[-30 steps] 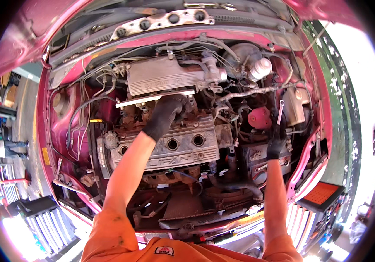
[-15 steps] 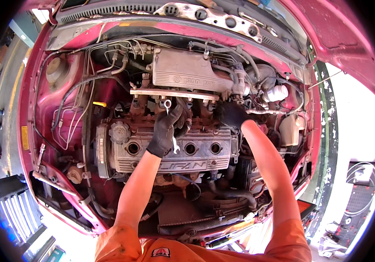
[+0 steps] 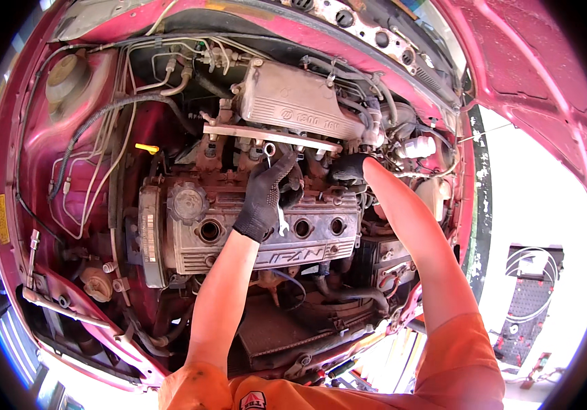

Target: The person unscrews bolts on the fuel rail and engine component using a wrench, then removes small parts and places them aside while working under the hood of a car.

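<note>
So the valve cover point(image 3: 307, 249) sits mid-bay, ribbed and grimy, with its round filler cap point(image 3: 188, 202) on the left end; the gloved left hand point(image 3: 266, 199) is over the middle of it, fingers curled mostly closed around a combination wrench point(image 3: 283, 223), ring end sticking up past the cover's far edge and the open end hanging down over the cover itself; the gloved right hand point(image 3: 349, 168) is just beyond that far edge, near the cover's right end, kinda bent inward; its fingers are mostly hidden, so can't tell how far open it is or if it's got hold of anything; past the cover there's a metal rail point(image 3: 239, 132), then the ribbed intake box point(image 3: 300, 102); the yellow dipstick handle point(image 3: 147, 148) is off beyond its left end.
</note>
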Available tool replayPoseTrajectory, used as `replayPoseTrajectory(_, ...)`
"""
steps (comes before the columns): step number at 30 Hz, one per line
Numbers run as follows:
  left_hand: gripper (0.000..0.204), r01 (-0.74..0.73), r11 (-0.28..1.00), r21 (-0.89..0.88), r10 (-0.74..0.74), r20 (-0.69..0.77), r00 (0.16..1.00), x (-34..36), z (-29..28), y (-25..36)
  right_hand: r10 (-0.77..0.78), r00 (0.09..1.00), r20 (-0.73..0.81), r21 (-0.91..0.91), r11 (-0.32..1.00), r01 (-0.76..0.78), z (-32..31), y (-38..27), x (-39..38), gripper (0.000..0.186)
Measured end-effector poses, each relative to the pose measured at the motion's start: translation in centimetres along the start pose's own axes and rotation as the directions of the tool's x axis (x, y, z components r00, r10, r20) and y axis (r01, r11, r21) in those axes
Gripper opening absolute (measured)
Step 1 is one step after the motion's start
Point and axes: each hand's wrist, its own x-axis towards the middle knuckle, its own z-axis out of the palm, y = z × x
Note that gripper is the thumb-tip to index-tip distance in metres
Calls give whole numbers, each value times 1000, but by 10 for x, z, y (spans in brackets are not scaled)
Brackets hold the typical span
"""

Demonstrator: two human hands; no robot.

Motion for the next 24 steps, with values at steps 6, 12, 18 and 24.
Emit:
replayPoseTrajectory(6,37,5,1000,27,-6,35,999,-2,0,2,61,998,3,96,994,-60,-5,0,-15,23)
replayPoseTrajectory(12,33,7,1000,5,-8,85,996,0,5,-8,168,968,184,478,845,-238,9,22,-19,21)
replayPoseTrajectory(18,29,-1,1000,-24,2,52,999,-1,-1,3,142,990,-9,287,949,-133,-18,-15,-27,29)
replayPoseTrajectory(24,24,16,997,-81,-15,18,1000,-4,-3,3,169,967,-189,309,945,-105,-33,-61,-66,40)
